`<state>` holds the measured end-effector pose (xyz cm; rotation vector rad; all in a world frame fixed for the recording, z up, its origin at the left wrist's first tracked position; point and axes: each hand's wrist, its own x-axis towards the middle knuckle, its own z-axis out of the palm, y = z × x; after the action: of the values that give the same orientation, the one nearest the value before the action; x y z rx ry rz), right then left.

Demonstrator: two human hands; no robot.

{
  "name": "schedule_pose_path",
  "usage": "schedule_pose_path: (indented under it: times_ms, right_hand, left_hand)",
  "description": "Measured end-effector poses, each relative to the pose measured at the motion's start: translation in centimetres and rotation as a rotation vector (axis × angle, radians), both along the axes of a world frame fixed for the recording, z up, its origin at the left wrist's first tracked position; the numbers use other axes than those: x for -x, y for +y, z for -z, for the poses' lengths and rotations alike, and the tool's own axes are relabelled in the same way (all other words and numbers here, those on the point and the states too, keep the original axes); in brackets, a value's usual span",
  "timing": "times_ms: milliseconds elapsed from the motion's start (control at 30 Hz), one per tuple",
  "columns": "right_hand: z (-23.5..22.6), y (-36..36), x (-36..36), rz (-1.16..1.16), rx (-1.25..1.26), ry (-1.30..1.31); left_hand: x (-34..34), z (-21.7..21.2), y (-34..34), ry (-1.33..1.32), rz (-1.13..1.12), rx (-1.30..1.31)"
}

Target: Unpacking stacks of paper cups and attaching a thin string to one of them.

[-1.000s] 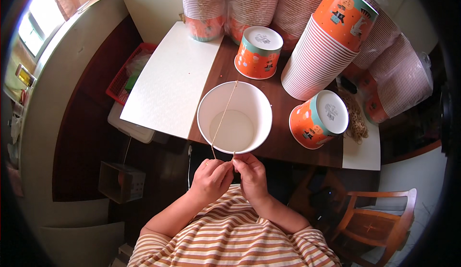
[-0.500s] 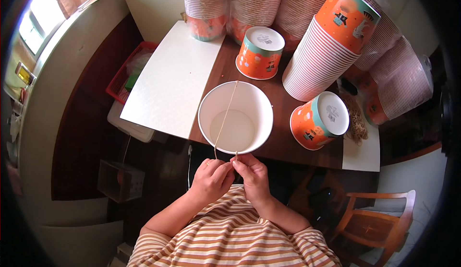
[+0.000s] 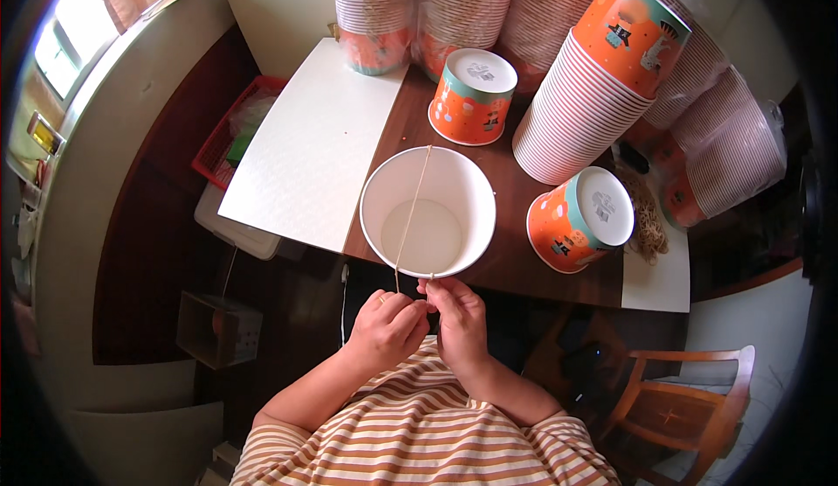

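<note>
A white-lined paper bucket [image 3: 476, 211] stands upright, mouth up, at the table's near edge. Thin tan string [image 3: 411, 215] runs from its far rim across the mouth and down to my hands. My left hand [image 3: 388, 324] is closed, with the string passing into its fingers. Just right of it, my right hand [image 3: 458, 322] pinches a short piece of string that comes out at the near rim, its thumb and forefinger close against the bucket's wall. The two hands nearly touch at the fingertips, which partly hide the string between them.
Two orange-and-teal buckets, one behind [image 3: 473, 102] and one to the right [image 3: 580, 220], stand upside down. A tall leaning stack [image 3: 580, 106] of buckets rises beyond. Loose string [image 3: 648, 224] lies at the right; wrapped stacks [image 3: 467, 6] line the back. A wooden chair [image 3: 676, 407] stands lower right.
The string's near end has shifted slightly right across the bucket mouth. My fingers have moved a little at the near rim, and the bucket stays almost in place.
</note>
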<state>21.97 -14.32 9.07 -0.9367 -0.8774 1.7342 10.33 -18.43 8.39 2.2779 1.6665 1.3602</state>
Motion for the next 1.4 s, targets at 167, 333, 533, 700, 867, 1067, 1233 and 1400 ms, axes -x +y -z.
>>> schedule_pose_path:
  times_ms: [167, 333, 533, 700, 867, 1067, 1233, 1400]
  right_hand:
    - [0.0, 0.2, 0.1, -0.016, 0.071, -0.001]
    - [-0.8, 0.7, 0.4, -0.046, 0.098, 0.001]
    - [-0.6, 0.8, 0.6, -0.023, 0.129, 0.040]
    - [-0.2, 0.8, 0.4, -0.048, 0.118, 0.034]
    - [0.1, 2.0, -0.7, -0.165, 0.083, -0.103]
    - [3.9, 3.4, -4.3, -0.086, 0.019, -0.199]
    - [4.4, 5.6, -4.9, -0.043, 0.026, -0.244]
    - [4.4, 7.2, -5.8, -0.100, 0.060, -0.182]
  left_hand:
    - [0.2, -0.2, 0.2, 0.025, 0.014, -0.003]
    - [0.3, -0.3, 0.1, 0.024, 0.024, -0.017]
    - [0.4, -0.3, 0.1, 0.015, 0.045, -0.024]
    - [0.6, -0.1, 0.0, 0.036, 0.048, -0.036]
    - [1.5, -1.8, -0.1, -0.008, -0.036, -0.135]
    - [4.7, -5.3, 1.0, -0.319, -0.302, 0.047]
    - [6.3, -6.8, 5.5, -0.459, -0.299, 0.569]
    - [7.5, -4.6, 6.9, -0.473, -0.269, 0.456]
